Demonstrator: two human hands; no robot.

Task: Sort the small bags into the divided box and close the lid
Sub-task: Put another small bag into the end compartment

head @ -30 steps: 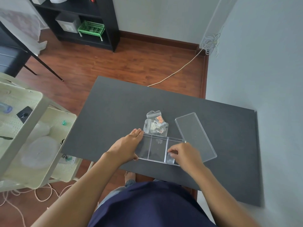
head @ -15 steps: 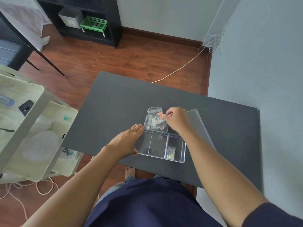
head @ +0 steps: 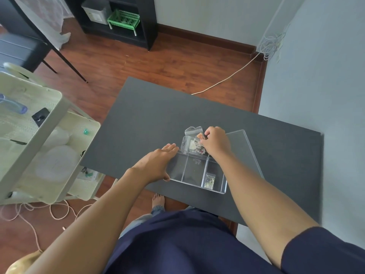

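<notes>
left hand (head: 158, 164) lay flat, fingers together, against left wall of clear divided box (head: 177, 169) on dark table (head: 138, 119). box open; left and middle compartments bare, one small bag (head: 209, 179) in right compartment. pile of small bags (head: 192, 141) sat just beyond box. right hand (head: 216, 142) rested on pile, fingers curled; grasp not discernible. clear lid (head: 246, 151) lay flat at right, beside box.

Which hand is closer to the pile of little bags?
The right hand. It is on the pile of little bags, touching it from the right side. The left hand rests flat against the left end of the clear box, nearer the person.
</notes>
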